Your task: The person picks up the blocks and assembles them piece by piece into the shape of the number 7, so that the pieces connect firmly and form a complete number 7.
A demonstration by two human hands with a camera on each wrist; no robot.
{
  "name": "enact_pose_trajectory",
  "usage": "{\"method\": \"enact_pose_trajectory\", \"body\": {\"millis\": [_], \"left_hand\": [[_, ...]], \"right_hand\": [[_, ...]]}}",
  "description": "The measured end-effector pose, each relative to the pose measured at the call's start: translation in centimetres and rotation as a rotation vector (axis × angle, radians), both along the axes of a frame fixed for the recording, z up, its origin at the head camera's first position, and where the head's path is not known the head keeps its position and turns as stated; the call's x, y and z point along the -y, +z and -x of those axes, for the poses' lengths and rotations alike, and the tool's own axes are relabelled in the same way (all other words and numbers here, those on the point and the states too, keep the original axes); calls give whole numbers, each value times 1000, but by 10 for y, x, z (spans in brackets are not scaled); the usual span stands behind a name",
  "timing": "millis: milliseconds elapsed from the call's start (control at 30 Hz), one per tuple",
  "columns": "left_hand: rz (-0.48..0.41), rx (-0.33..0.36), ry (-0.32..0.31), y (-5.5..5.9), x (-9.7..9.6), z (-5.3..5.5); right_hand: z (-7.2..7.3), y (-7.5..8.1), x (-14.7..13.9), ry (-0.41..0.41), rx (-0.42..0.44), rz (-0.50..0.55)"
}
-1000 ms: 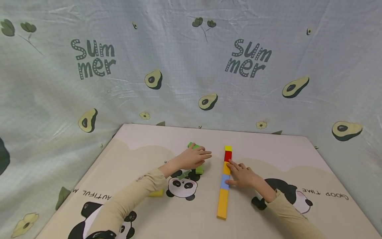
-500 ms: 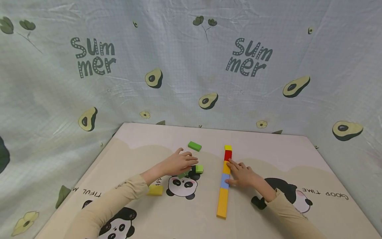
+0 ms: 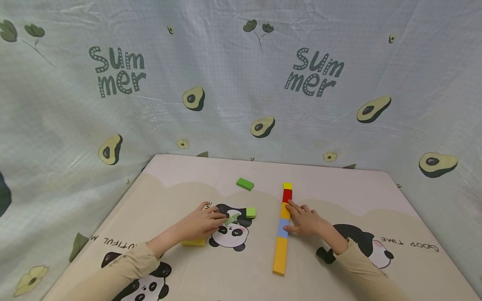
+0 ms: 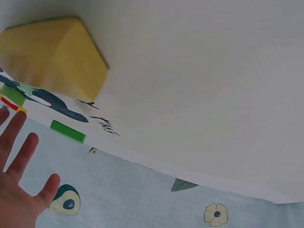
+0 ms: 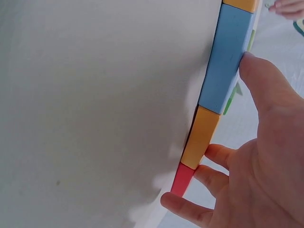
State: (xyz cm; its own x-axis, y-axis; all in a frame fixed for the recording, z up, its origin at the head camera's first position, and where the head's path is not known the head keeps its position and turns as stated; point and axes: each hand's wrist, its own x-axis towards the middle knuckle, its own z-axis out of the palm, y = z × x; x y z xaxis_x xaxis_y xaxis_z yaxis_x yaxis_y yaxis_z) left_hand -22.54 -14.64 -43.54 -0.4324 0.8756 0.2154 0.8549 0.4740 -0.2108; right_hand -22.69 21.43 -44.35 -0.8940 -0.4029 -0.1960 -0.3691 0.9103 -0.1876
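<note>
A straight row of blocks runs away from me: a long orange block [image 3: 280, 256], a blue block [image 3: 283, 228], a shorter orange block [image 3: 285, 210], a red block [image 3: 287, 195] and a small yellow block [image 3: 288, 185] at the far end. My right hand [image 3: 306, 220] rests along the row's right side, its thumb [image 5: 259, 76] against the blue block and its fingertips at the shorter orange and red ones. Fingers spread and holding nothing, my left hand [image 3: 201, 221] is over the table beside a loose yellow block [image 3: 193, 242], which looms large in the left wrist view.
A green block [image 3: 245, 184] lies at the back, left of the row. Closer in, a light green block [image 3: 251, 212] sits on a printed panda. The panda-print tabletop [image 3: 241, 271] ends at a hanging avocado-print cloth [image 3: 226, 117].
My left hand has drawn back to the left and toward me, from near the green block at the back to beside the loose yellow one. My right hand has stayed at the row.
</note>
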Motion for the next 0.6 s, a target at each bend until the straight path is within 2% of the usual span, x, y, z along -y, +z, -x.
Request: {"method": "enact_pose_trajectory", "body": {"millis": [267, 367, 600], "left_hand": [[-11, -32, 71, -4, 28, -22], [-25, -23, 100, -7, 38, -30], [-65, -5, 168, -12, 53, -41]], "right_hand": [[0, 1, 2, -8, -5, -1], [1, 0, 3, -9, -1, -4], [0, 2, 3, -14, 0, -6]]}}
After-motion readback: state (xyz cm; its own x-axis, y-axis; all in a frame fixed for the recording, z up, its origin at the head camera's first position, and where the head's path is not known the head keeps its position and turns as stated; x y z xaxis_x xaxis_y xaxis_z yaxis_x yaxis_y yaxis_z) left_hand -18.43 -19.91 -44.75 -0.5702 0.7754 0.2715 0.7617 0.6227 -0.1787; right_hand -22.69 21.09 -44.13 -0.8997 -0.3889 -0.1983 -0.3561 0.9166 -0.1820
